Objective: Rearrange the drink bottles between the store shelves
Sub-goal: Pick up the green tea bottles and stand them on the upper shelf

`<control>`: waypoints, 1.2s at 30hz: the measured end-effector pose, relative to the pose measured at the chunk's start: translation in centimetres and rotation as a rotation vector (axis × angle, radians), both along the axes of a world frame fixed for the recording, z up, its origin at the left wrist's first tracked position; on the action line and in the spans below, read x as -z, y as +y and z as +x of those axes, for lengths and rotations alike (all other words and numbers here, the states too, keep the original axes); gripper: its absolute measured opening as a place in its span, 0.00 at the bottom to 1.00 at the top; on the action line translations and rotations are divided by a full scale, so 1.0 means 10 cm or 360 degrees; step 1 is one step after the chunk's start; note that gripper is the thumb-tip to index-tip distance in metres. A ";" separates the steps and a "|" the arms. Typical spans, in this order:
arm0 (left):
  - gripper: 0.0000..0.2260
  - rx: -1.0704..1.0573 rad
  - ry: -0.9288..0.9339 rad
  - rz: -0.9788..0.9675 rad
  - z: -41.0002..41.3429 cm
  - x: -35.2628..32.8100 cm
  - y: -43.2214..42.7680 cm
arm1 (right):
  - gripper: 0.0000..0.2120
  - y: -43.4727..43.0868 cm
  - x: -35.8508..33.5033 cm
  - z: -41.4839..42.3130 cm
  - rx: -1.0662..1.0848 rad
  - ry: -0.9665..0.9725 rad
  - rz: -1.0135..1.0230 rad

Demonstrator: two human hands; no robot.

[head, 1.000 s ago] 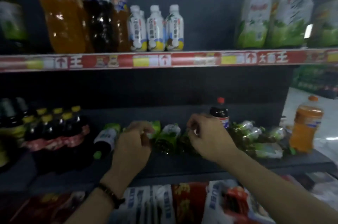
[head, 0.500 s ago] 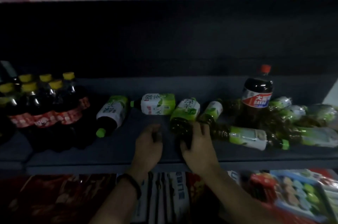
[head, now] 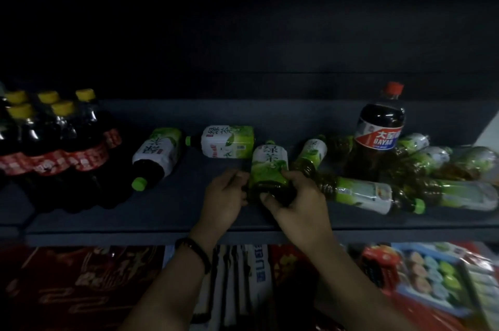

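Currently clasping the tea bottle (head: pixel 268 168), flat on its side at mid shelf (head: pixel 172 220) near the front edge, dark unlabelled end toward the front. Wrapped round its right flank by the right grip (head: pixel 299 203), thumb laid across the dark end; held at the left flank, as far as can be judged, by the curled fingers of the left grip (head: pixel 225 201). Hemmed in closely: second bottle (head: pixel 229 141) lying crosswise just behind, small bottle (head: pixel 310 153) just beside on the right, touching or not, cannot tell. Beyond that, a tumbled pile (head: pixel 432 168) of tea bottles around an upright cola (head: pixel 380 130). Well to the left, a stray bottle (head: pixel 159 152) askew, then a wrapped pack (head: pixel 48 141) with yellow caps. Likely the pick-up step, not yet lifted. Next move probably calls for a lift up and toward the front, clear of the small bottle, so as not to set the pile rolling.
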State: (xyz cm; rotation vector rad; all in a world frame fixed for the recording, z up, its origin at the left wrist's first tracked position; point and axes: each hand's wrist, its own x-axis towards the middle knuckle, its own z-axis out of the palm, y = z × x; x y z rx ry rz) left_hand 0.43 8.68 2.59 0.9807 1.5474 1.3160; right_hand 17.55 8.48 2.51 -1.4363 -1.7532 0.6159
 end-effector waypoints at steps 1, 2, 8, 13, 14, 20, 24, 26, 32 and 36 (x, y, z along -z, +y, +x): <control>0.11 -0.0030 -0.0053 -0.0062 -0.03 -0.01 -0.07 | 0.35 -0.08 -0.02 0.03 0.0011 -0.0020 0.0000; 0.11 -0.0063 -0.0111 -0.0125 -0.05 -0.02 -0.15 | 0.37 -0.16 -0.03 0.05 0.0017 -0.0058 -0.0009; 0.16 0.0025 -0.0126 -0.0414 0.06 -0.04 -0.46 | 0.56 -0.41 -0.01 -0.07 -0.0035 -0.0303 -0.0154; 0.11 0.0089 -0.0186 -0.0417 0.17 -0.05 -0.64 | 0.47 -0.40 0.01 0.02 0.0033 -0.0113 -0.0057; 0.13 0.0116 -0.0268 -0.0409 0.20 -0.06 -0.68 | 0.45 -0.43 0.00 0.07 0.0042 -0.0081 -0.0025; 0.28 0.0389 -0.0593 -0.0348 0.33 -0.29 -1.02 | 0.45 -0.85 -0.18 0.47 -0.0229 0.0025 0.0145; 0.28 0.0442 -0.0580 -0.0250 0.63 -0.63 -1.25 | 0.46 -1.27 -0.36 0.78 -0.0181 0.0072 0.0342; 0.23 0.0405 -0.0471 -0.0154 0.86 -0.87 -1.37 | 0.47 -1.45 -0.43 0.99 -0.0175 0.0065 0.0421; 0.25 0.0392 -0.0005 0.0466 1.39 -1.82 -1.57 | 0.54 -1.79 -1.11 1.51 -0.0039 0.0128 0.0634; 0.28 0.0474 0.0111 0.0802 1.75 -2.51 -1.53 | 0.52 -1.78 -1.78 1.86 0.0159 -0.0023 0.0924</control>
